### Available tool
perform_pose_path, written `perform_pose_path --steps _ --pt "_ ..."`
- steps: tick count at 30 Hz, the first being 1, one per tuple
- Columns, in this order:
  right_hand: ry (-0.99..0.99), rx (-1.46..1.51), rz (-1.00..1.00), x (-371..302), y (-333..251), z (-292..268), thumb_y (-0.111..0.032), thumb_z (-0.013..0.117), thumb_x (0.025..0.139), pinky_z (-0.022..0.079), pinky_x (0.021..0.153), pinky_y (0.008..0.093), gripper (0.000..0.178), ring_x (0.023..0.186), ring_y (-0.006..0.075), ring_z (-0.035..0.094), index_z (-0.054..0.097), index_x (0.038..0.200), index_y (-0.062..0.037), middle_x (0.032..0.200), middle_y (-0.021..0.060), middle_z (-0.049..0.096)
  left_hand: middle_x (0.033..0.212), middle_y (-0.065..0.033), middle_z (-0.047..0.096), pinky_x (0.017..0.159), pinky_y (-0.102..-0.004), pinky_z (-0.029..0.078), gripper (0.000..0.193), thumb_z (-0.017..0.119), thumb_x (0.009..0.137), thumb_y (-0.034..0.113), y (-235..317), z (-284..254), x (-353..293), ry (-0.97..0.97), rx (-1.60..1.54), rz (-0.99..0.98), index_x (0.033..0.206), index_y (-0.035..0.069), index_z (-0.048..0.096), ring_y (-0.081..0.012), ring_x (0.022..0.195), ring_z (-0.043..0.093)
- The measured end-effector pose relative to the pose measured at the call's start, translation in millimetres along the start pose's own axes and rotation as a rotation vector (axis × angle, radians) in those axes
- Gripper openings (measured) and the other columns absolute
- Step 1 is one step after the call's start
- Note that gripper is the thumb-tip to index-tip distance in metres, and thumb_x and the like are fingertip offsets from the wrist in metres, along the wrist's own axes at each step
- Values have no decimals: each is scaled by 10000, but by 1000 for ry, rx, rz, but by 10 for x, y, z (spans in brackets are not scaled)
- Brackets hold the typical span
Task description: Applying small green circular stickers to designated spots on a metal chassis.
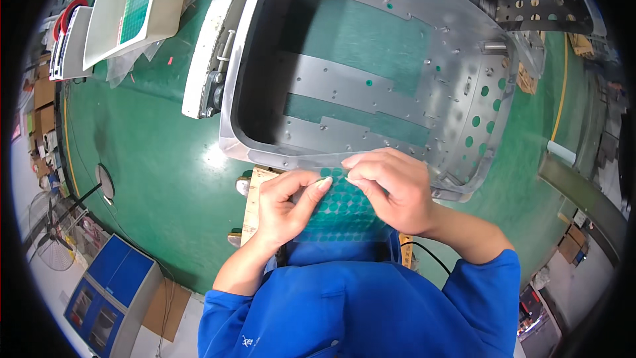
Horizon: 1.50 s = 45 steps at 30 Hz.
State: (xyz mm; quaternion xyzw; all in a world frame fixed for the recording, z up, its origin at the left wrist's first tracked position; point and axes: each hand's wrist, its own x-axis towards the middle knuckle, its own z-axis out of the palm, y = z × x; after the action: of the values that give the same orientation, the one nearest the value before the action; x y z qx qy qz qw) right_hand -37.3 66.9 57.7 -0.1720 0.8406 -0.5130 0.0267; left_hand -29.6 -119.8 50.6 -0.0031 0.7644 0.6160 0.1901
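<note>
A clear sheet with rows of round green stickers (341, 211) is held up between my hands, at the near edge of a large metal housing (318, 76). My left hand (288, 205) pinches its upper left part between thumb and forefinger. At its upper right, my right hand (397, 189) has thumb and fingers closed at the sheet's edge; whether a single sticker is between the fingertips is too small to tell. Small green dots (369, 83) show on the housing's inner panel. The panel has wide cut-outs, small studs, and a right wall with round holes.
At the upper left a white bin (126, 20) holds more green sheets. A white beam (215, 46) with metal fittings runs along the housing's left side. Wood (258, 195) shows beneath its near corner. A fan (53, 225) and a blue cabinet (109, 285) stand at lower left.
</note>
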Motion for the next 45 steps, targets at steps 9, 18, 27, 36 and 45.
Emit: perform_pose_path --steps 9,18,27,36,45 --pt "-112 -112 606 104 1489 -83 -62 571 736 436 647 303 44 689 212 555 574 777 -46 777 84 544 587 -33 548 435 -195 327 73 632 751 46 -27 -29 -62 -22 11 25 740 -21 605 -67 492 458" --pt "-186 -292 598 120 1502 -1 -93 582 729 417 692 358 44 830 252 516 589 769 -78 838 79 507 605 -44 566 429 -195 325 65 644 736 42 -149 22 -57 1 -44 83 745 -13 611 -68 479 449" --pt "-181 -312 601 121 1497 2 -86 587 724 410 694 341 36 804 235 499 587 756 -70 811 70 495 599 -38 561 422 -192 312 67 650 733 44 -138 2 -30 -13 -37 66 745 -11 613 -61 478 440" --pt "-121 -368 532 95 1507 37 -86 590 717 404 643 310 44 709 199 500 590 756 -65 759 59 475 599 -39 562 423 -188 311 68 648 735 42 -118 -29 -7 -30 -44 36 752 -14 614 -57 476 439" --pt "-116 -355 530 87 1530 35 -84 595 717 403 632 307 35 689 203 499 590 750 -79 749 49 477 597 -40 562 426 -191 316 75 652 734 52 -111 -31 6 -24 -33 38 742 -13 614 -62 477 445"
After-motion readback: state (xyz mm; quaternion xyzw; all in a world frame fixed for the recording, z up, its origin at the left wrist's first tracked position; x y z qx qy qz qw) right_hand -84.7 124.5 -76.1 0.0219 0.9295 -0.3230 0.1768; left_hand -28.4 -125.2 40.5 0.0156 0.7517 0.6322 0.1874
